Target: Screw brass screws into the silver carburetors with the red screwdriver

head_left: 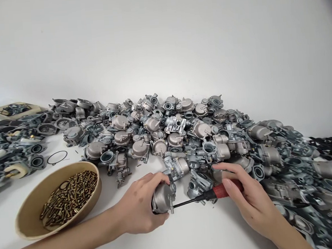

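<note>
My left hand (pixel 141 202) is wrapped round a grey metal carburetor (pixel 163 198), its rounded bowl facing right. In my right hand (pixel 251 202) is a screwdriver (pixel 220 191) with a red and black handle. The dark shaft points left, and its tip meets the bowl's right side, near a small spout. What the tip rests on is too small to make out. Just behind the shaft lies another carburetor body (pixel 197 185) on the white table.
A tan bowl (pixel 27 210) of brass-coloured screws stands at the left by my forearm. Heaped carburetors (pixel 139 147) run along the back and right side. Loose metal parts (pixel 19 146) and a thin black ring (pixel 57 157) lie at the left. Black parts (pixel 331 147) are piled far right.
</note>
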Motion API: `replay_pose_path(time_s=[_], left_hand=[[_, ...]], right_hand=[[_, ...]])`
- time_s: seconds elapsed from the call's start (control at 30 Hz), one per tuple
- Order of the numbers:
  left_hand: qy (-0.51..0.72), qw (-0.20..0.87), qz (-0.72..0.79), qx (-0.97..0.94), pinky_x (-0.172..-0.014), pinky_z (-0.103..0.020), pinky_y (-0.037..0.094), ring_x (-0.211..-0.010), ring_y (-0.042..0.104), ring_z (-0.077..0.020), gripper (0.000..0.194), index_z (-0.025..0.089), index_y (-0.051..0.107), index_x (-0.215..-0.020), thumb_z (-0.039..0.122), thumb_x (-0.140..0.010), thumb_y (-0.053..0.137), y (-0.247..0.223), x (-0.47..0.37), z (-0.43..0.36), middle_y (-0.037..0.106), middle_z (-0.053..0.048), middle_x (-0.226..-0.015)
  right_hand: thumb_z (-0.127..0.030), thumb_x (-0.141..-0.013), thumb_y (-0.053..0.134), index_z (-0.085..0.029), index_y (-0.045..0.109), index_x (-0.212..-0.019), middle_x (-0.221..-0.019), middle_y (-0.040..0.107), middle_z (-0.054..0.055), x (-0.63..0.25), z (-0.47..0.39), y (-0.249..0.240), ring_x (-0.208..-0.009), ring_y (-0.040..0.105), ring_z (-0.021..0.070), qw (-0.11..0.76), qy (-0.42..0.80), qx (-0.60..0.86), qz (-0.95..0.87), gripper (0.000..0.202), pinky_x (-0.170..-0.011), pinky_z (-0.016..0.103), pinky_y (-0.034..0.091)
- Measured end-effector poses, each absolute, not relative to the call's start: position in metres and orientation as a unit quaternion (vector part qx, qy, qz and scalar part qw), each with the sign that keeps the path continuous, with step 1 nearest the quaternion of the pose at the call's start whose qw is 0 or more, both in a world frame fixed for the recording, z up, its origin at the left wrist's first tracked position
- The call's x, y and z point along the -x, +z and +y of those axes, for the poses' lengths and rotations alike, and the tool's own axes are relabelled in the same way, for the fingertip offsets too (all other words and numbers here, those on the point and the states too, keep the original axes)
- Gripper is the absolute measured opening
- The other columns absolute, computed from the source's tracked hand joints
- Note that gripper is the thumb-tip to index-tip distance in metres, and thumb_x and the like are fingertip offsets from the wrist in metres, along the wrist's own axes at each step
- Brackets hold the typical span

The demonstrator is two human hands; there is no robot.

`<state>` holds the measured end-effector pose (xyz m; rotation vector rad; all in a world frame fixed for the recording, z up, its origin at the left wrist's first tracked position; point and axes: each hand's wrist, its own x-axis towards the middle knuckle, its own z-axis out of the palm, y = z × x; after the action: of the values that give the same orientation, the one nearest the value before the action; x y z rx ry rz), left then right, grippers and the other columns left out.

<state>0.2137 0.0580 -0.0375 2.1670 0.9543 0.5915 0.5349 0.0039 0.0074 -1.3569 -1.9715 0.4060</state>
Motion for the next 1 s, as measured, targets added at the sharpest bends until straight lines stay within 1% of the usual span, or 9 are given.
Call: replay_pose_path(time_s=[0.2, 0.27, 0.37, 0.43, 0.6, 0.67, 0.73, 0.8, 1.0], left_hand=[[0.236, 0.348, 0.361, -0.832, -0.083, -0.037, 0.048, -0.1, 0.068, -0.0312, 0.055, 0.03, 0.056, -0.123, 0.027, -0.073, 0.078, -0.0393, -0.2136, 0.0576, 0.073, -0.004, -0.114], [0.236, 0.348, 0.362, -0.832, -0.084, -0.037, 0.048, -0.101, 0.068, -0.031, 0.055, 0.03, 0.056, -0.123, 0.026, -0.073, 0.078, -0.0397, -0.2136, 0.0577, 0.073, -0.004, -0.114], [0.236, 0.343, 0.362, -0.834, -0.083, -0.037, 0.049, -0.1, 0.069, -0.0309, 0.055, 0.03, 0.056, -0.123, 0.026, -0.073, 0.078, -0.0395, -0.2138, 0.0584, 0.073, -0.004, -0.113], [0.233, 0.34, 0.362, -0.836, -0.083, -0.037, 0.049, -0.099, 0.069, -0.0311, 0.055, 0.03, 0.056, -0.123, 0.027, -0.073, 0.078, -0.0391, -0.2141, 0.0591, 0.073, -0.004, -0.113], [0.236, 0.341, 0.362, -0.835, -0.084, -0.039, 0.05, -0.1, 0.069, -0.0316, 0.055, 0.03, 0.056, -0.124, 0.026, -0.073, 0.078, -0.0391, -0.2145, 0.0593, 0.073, -0.005, -0.114], [0.237, 0.341, 0.361, -0.835, -0.085, -0.038, 0.051, -0.1, 0.069, -0.0316, 0.056, 0.03, 0.056, -0.124, 0.026, -0.073, 0.079, -0.0393, -0.2146, 0.059, 0.073, -0.005, -0.114], [0.236, 0.341, 0.363, -0.834, -0.085, -0.038, 0.05, -0.1, 0.069, -0.0316, 0.056, 0.03, 0.056, -0.123, 0.026, -0.073, 0.079, -0.0394, -0.2145, 0.0589, 0.073, -0.004, -0.114], [0.235, 0.341, 0.364, -0.834, -0.084, -0.037, 0.05, -0.1, 0.069, -0.0314, 0.055, 0.03, 0.056, -0.123, 0.026, -0.073, 0.079, -0.0394, -0.2142, 0.0589, 0.073, -0.004, -0.114], [0.24, 0.347, 0.361, -0.832, -0.085, -0.039, 0.049, -0.1, 0.068, -0.0313, 0.056, 0.03, 0.056, -0.123, 0.027, -0.072, 0.078, -0.0406, -0.2139, 0.0583, 0.073, -0.004, -0.114]], right_hand=[[-0.033, -0.116, 0.046, -0.028, 0.054, -0.149, -0.099, 0.068, 0.005, -0.5343, -0.0036, 0.0069, -0.079, 0.069, 0.017, 0.377, 0.101, 0.475, -0.789, 0.034, -0.071, 0.027, 0.054], [-0.034, -0.117, 0.043, -0.028, 0.054, -0.148, -0.093, 0.067, 0.002, -0.5347, -0.0033, 0.0072, -0.068, 0.064, 0.0147, 0.373, 0.12, 0.474, -0.789, 0.034, -0.064, 0.026, 0.051], [-0.032, -0.118, 0.04, -0.028, 0.059, -0.14, -0.073, 0.053, -0.005, -0.5352, 0.0002, 0.0074, -0.048, 0.043, 0.0114, 0.359, 0.131, 0.484, -0.787, 0.029, -0.048, 0.026, 0.035], [-0.031, -0.117, 0.043, -0.027, 0.061, -0.133, -0.069, 0.049, -0.006, -0.5348, 0.0016, 0.0074, -0.046, 0.039, 0.0115, 0.36, 0.114, 0.486, -0.788, 0.024, -0.047, 0.026, 0.032], [-0.032, -0.115, 0.047, -0.026, 0.059, -0.138, -0.091, 0.069, 0.004, -0.5334, -0.0032, 0.0071, -0.072, 0.068, 0.0182, 0.383, 0.105, 0.461, -0.793, 0.027, -0.066, 0.027, 0.052], [-0.033, -0.115, 0.044, -0.025, 0.059, -0.136, -0.088, 0.069, 0.004, -0.534, -0.004, 0.0065, -0.069, 0.067, 0.0183, 0.378, 0.12, 0.471, -0.788, 0.027, -0.063, 0.028, 0.051], [-0.033, -0.116, 0.042, -0.026, 0.059, -0.131, -0.075, 0.061, -0.002, -0.5349, -0.0026, 0.0056, -0.054, 0.056, 0.0149, 0.368, 0.125, 0.487, -0.782, 0.023, -0.053, 0.027, 0.043], [-0.031, -0.117, 0.043, -0.027, 0.059, -0.126, -0.069, 0.054, -0.005, -0.5353, -0.0006, 0.0048, -0.049, 0.048, 0.0135, 0.364, 0.117, 0.49, -0.783, 0.02, -0.051, 0.026, 0.038], [-0.036, -0.115, 0.045, -0.026, 0.056, -0.146, -0.099, 0.069, 0.006, -0.5334, -0.0022, 0.0073, -0.08, 0.069, 0.0179, 0.377, 0.105, 0.474, -0.789, 0.034, -0.072, 0.028, 0.054]])
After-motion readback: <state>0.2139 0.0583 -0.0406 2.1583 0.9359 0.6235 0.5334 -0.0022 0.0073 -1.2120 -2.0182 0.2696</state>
